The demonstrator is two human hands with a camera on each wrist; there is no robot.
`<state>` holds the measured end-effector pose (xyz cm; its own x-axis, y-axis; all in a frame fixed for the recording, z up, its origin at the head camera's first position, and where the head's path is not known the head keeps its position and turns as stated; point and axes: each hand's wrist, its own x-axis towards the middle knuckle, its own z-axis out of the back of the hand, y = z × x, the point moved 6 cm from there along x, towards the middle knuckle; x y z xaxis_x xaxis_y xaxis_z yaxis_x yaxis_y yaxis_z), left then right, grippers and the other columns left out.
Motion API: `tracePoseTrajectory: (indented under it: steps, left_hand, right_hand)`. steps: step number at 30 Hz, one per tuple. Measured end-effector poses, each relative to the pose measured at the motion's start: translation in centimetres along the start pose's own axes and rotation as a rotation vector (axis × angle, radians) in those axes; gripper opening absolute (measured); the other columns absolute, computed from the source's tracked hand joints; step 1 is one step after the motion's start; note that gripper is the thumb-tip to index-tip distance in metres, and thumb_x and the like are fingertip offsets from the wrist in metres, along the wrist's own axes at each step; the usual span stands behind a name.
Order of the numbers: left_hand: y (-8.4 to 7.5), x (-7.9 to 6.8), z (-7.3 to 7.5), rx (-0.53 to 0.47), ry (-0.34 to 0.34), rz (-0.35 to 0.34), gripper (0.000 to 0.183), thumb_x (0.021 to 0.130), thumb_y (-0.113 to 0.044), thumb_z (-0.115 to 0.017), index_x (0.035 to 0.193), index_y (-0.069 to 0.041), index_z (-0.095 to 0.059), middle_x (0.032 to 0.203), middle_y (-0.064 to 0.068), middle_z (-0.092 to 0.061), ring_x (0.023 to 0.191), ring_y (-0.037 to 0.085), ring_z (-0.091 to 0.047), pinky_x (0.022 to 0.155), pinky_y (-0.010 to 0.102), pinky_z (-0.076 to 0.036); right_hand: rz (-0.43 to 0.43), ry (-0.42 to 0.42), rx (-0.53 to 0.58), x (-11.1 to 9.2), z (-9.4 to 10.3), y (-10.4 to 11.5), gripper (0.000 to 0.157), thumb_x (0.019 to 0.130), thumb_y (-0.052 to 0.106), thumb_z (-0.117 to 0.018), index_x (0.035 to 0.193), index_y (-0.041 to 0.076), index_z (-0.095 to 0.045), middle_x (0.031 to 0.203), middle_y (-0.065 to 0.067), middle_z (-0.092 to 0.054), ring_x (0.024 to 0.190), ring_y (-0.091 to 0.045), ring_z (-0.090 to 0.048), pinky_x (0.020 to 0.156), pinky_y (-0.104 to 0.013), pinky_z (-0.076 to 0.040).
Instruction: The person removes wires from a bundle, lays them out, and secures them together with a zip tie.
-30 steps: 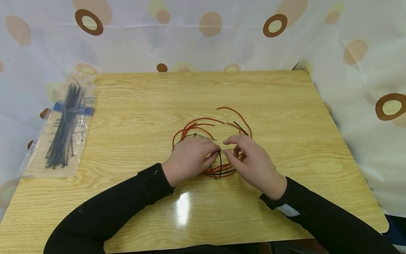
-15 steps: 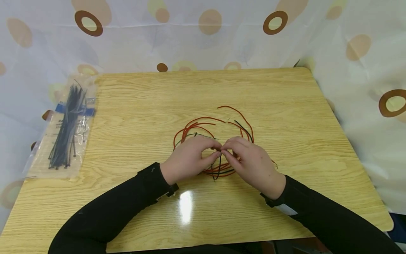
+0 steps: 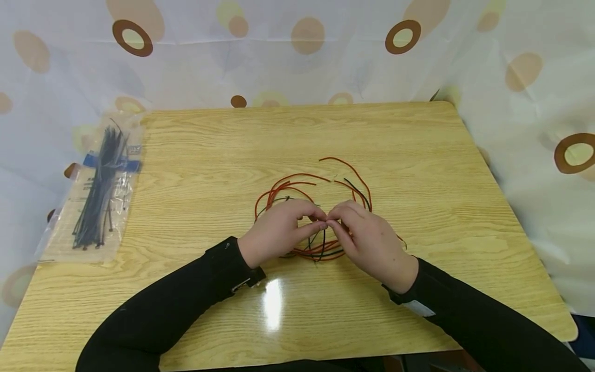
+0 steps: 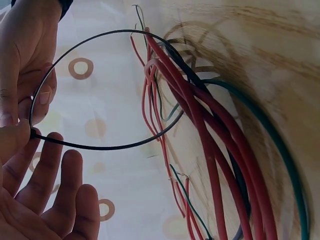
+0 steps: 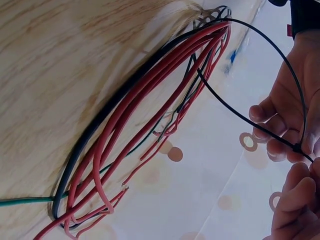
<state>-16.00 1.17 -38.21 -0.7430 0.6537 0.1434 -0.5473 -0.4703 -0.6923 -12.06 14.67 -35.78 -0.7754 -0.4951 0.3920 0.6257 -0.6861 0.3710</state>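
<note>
A thin black cable tie (image 4: 95,148) forms a wide loop through a coil of red, black and green wires (image 5: 127,90) on the table. My left hand (image 3: 274,227) pinches the tie near its head (image 5: 297,147) between thumb and index finger. Over the coil's middle, my right hand (image 3: 374,245) meets it, thumb and index finger pinching the tie's tail just beyond the head. In the head view the fingertips of both hands nearly touch and hide the head of the tie. The loop hangs loose, much larger than the bundle.
A clear plastic bag (image 3: 132,181) of black cable ties (image 3: 104,181) lies at the table's left edge. Loose wire ends stick out behind the hands. A patterned sheet (image 3: 279,67) hangs along the back and right of the wooden table (image 3: 418,155).
My right hand has moved slightly left, and its parted thumb and index finger have come together on the tie's tail. The left hand keeps its pinch in nearly the same place.
</note>
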Motion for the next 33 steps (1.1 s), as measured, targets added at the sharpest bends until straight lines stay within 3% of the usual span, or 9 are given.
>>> tracePoseTrajectory:
  steps: [5, 9, 12, 15, 18, 23, 33]
  left_hand:
    - [0.3, 0.0, -0.2, 0.013, 0.013, 0.043, 0.008, 0.094, -0.028, -0.066, 0.098, -0.025, -0.072, 0.09, -0.014, -0.068, 0.083, -0.003, -0.055, 0.068, 0.024, -0.05]
    - [0.6, -0.1, -0.4, 0.027, 0.026, 0.067, 0.007, 0.094, -0.028, -0.066, 0.096, -0.025, -0.072, 0.09, -0.013, -0.068, 0.083, -0.003, -0.055, 0.067, 0.023, -0.051]
    - [0.7, -0.1, -0.6, 0.028, 0.035, 0.073, 0.007, 0.095, -0.028, -0.065, 0.097, -0.024, -0.071, 0.093, -0.013, -0.068, 0.085, -0.003, -0.057, 0.068, 0.023, -0.053]
    - [0.9, -0.1, -0.9, 0.027, 0.057, 0.085, 0.009, 0.095, -0.029, -0.064, 0.098, -0.023, -0.071, 0.095, -0.012, -0.068, 0.085, -0.003, -0.058, 0.068, 0.022, -0.053]
    - [1.2, -0.1, -1.3, 0.031, 0.083, 0.108, 0.01, 0.096, -0.03, -0.063, 0.098, -0.023, -0.071, 0.096, -0.011, -0.068, 0.083, -0.003, -0.06, 0.066, 0.022, -0.054]
    - [1.7, -0.2, -2.1, 0.054, 0.135, 0.144, 0.011, 0.096, -0.029, -0.063, 0.098, -0.022, -0.071, 0.094, -0.01, -0.069, 0.08, -0.001, -0.061, 0.064, 0.023, -0.053]
    - [2.2, -0.5, -3.4, 0.156, 0.194, 0.15, 0.013, 0.096, -0.03, -0.062, 0.092, -0.023, -0.072, 0.087, -0.012, -0.067, 0.066, 0.003, -0.054, 0.057, 0.023, -0.046]
  right_hand:
    - [0.018, -0.036, 0.012, 0.2, 0.5, 0.1, 0.006, 0.09, 0.002, -0.065, 0.095, 0.003, -0.062, 0.094, -0.009, -0.059, 0.064, -0.012, -0.047, 0.046, -0.028, -0.045]
    - [0.039, -0.079, 0.026, 0.3, 1.5, 0.2, 0.009, 0.088, -0.001, -0.065, 0.095, 0.002, -0.059, 0.09, -0.009, -0.057, 0.063, -0.014, -0.045, 0.046, -0.029, -0.043]
    - [0.053, -0.107, 0.026, 0.5, 2.1, 0.3, 0.007, 0.095, 0.007, -0.059, 0.097, 0.0, -0.058, 0.089, -0.01, -0.056, 0.064, -0.015, -0.045, 0.045, -0.03, -0.043]
    - [0.057, -0.143, 0.026, 0.6, 2.8, 0.4, 0.029, 0.105, 0.024, -0.046, 0.098, -0.001, -0.057, 0.087, -0.011, -0.056, 0.063, -0.015, -0.045, 0.044, -0.03, -0.042]
    - [0.058, -0.19, 0.028, 0.9, 3.7, 0.5, 0.046, 0.107, 0.037, -0.032, 0.098, -0.001, -0.057, 0.086, -0.011, -0.055, 0.063, -0.016, -0.045, 0.043, -0.031, -0.041]
    - [0.068, -0.272, 0.027, 1.5, 5.6, 0.8, 0.046, 0.107, 0.037, -0.035, 0.097, -0.003, -0.057, 0.085, -0.013, -0.056, 0.065, -0.018, -0.046, 0.045, -0.033, -0.04]
    - [0.079, -0.335, 0.037, 2.4, 7.9, 0.9, 0.044, 0.106, 0.031, -0.039, 0.092, -0.007, -0.055, 0.082, -0.017, -0.053, 0.074, -0.021, -0.048, 0.055, -0.034, -0.043]
